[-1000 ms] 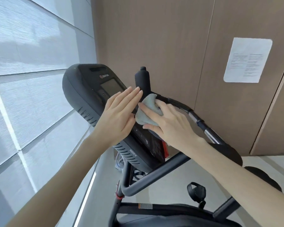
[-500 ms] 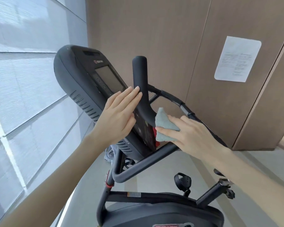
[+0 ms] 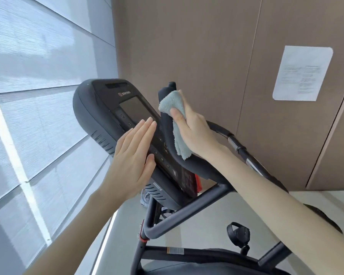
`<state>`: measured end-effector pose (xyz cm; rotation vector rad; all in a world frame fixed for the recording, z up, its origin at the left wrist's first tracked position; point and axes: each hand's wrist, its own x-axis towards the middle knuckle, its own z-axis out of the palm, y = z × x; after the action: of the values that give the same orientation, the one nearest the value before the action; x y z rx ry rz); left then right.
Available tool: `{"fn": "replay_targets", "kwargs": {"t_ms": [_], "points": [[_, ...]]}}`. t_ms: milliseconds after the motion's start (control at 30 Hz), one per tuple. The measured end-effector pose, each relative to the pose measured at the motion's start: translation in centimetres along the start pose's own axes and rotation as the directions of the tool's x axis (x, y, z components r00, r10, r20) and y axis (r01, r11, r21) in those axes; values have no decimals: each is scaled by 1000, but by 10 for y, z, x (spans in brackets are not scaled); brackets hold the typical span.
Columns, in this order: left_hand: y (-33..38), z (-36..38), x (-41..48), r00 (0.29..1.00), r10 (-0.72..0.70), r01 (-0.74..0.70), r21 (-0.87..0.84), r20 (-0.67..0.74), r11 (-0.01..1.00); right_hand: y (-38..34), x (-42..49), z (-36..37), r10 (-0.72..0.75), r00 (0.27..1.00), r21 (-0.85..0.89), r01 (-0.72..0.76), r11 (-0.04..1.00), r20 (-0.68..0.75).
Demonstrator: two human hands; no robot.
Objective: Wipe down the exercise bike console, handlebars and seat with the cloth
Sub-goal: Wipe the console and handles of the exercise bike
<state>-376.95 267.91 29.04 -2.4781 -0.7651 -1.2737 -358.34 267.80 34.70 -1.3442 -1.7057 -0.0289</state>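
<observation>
Console (image 3: 111,108) of the exercise bike, tilted toward us with its screen dark. We rest our left hand (image 3: 133,155) flat on its lower left face, fingers straight and together, holding nothing. Our right hand (image 3: 195,132) grips the pale blue cloth (image 3: 173,104) around the upright black handlebar horn (image 3: 167,126) just right of the screen, thumb on the cloth, a loose end hanging below the palm. A paper notice (image 3: 302,73) is fixed to the brown wall panel behind.

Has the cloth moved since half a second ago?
Yes. The cloth in the right hand went up the upright handlebar grip, from its base by the console's lower edge to near its top.
</observation>
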Motion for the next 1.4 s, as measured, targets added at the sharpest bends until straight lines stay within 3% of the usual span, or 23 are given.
{"fn": "replay_targets", "kwargs": {"t_ms": [100,200,400,567,633,767,900,1233,1333,1400], "points": [[6,4,-1,1000,-20,20,13,8,1000,15,-14,-5,-9,996,-13,10,1000,86],[16,14,-1,999,-21,21,23,32,1000,27,-33,-18,-31,963,-73,52,996,266],[40,40,-3,998,-35,30,89,55,996,50,-53,-45,-232,897,-296,353,887,377],[52,46,-3,994,-106,97,201,34,975,74,-61,-70,-286,812,-286,473,833,510],[55,46,-3,991,-129,119,223,30,967,79,-54,-85,-237,816,-246,414,876,527],[64,51,-4,981,-193,189,222,-4,957,73,-36,-87,-389,848,-39,430,902,360],[68,54,-6,961,-277,275,126,0,953,72,-46,-58,-453,757,-105,558,823,470],[93,72,-11,945,-326,322,265,-31,909,100,-66,-82,-544,599,-108,725,681,588],[97,74,-13,938,-346,341,269,-28,901,104,-67,-95,-528,539,-153,781,606,656],[96,71,-12,939,-342,333,284,-19,899,103,-62,-108,-450,509,-115,746,656,734]]}}
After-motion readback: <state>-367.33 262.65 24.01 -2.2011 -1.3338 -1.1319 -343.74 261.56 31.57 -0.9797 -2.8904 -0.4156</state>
